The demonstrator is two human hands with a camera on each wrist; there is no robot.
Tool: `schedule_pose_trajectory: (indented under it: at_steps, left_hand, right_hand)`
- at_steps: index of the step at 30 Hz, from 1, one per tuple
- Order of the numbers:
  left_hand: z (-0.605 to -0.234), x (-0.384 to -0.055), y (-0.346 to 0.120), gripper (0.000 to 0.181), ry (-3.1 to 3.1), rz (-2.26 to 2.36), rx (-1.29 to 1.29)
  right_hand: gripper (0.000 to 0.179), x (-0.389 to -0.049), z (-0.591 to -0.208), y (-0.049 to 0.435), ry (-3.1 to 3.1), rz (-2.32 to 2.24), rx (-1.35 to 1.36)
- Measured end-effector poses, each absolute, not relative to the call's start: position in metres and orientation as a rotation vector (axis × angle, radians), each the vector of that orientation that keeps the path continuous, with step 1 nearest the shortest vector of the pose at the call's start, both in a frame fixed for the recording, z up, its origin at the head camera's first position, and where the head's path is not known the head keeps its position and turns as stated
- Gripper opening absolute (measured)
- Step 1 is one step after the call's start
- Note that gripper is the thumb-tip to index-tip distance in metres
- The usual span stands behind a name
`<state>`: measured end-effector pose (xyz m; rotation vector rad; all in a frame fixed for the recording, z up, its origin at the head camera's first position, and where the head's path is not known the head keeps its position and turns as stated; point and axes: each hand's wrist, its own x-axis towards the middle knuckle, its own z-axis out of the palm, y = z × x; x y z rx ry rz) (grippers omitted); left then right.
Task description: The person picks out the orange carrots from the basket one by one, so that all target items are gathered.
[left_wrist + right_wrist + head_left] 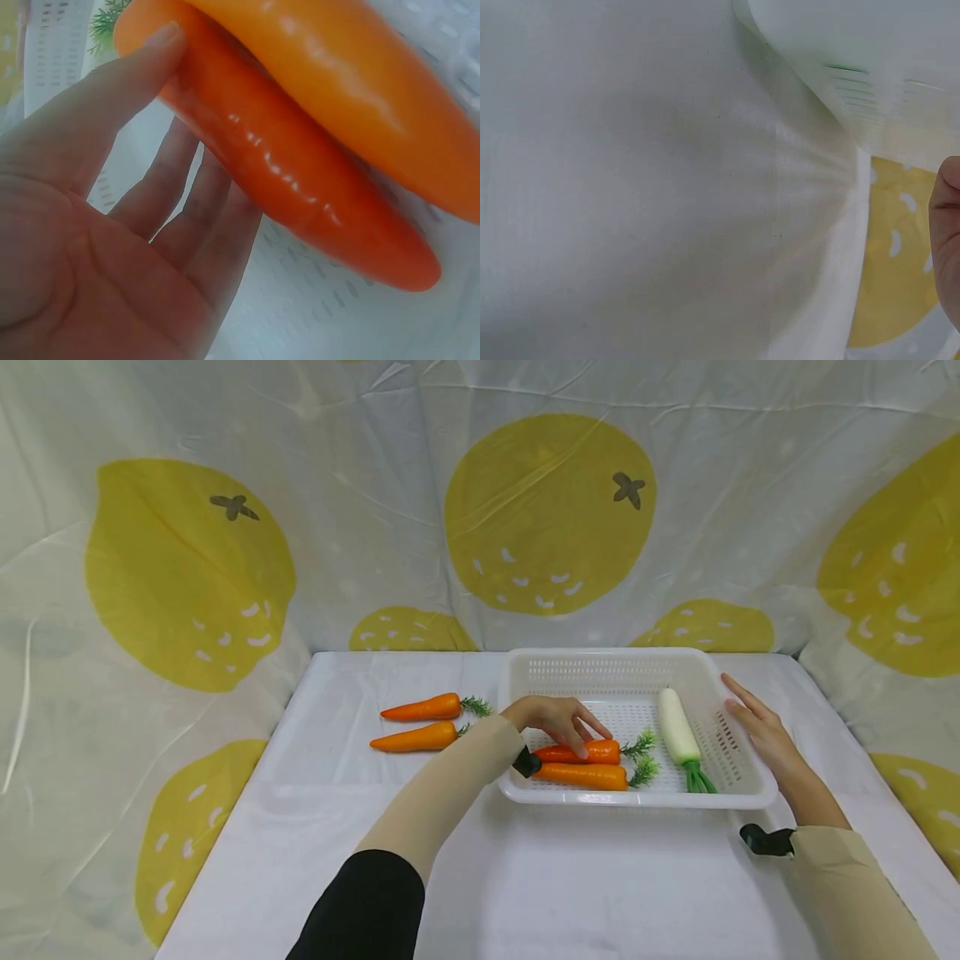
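In the head view my left hand (pixel 558 718) reaches into a white plastic basket (pixel 607 654) and pinches a red-orange carrot (pixel 602 752). In the left wrist view, the thumb lies on this carrot (pixel 292 180) near its leafy end and the fingers pass behind it. An orange carrot (pixel 585 776) lies right alongside, also in the basket. On the basket's right side stands a white radish (pixel 677 727) with green stems toward me. My right hand (pixel 768 739) rests against the basket's right rim, fingers straight; only its edge shows in the right wrist view.
Left of the basket, two more carrots lie on the white-covered table: a red-orange one (pixel 423 707) and an orange one (pixel 415 738). A lemon-printed curtain (pixel 375 527) hangs behind and at both sides of the table.
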<state>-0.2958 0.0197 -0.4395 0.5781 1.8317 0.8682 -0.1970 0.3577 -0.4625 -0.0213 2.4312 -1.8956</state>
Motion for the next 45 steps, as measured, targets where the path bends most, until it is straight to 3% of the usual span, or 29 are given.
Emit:
schedule_pose_trajectory:
  at_steps: [23, 45]
  left_hand:
    - [-0.428, -0.296, 0.020, 0.058, 1.924, 0.914, 0.791]
    - [-0.352, -0.286, -0.026, 0.061, 1.872, 1.044, 1.056]
  right_hand:
    - [0.056, -0.197, -0.462, 0.360, 2.454, -1.841, 0.001]
    - [0.056, -0.199, -0.462, 0.357, 2.447, -1.825, 0.021]
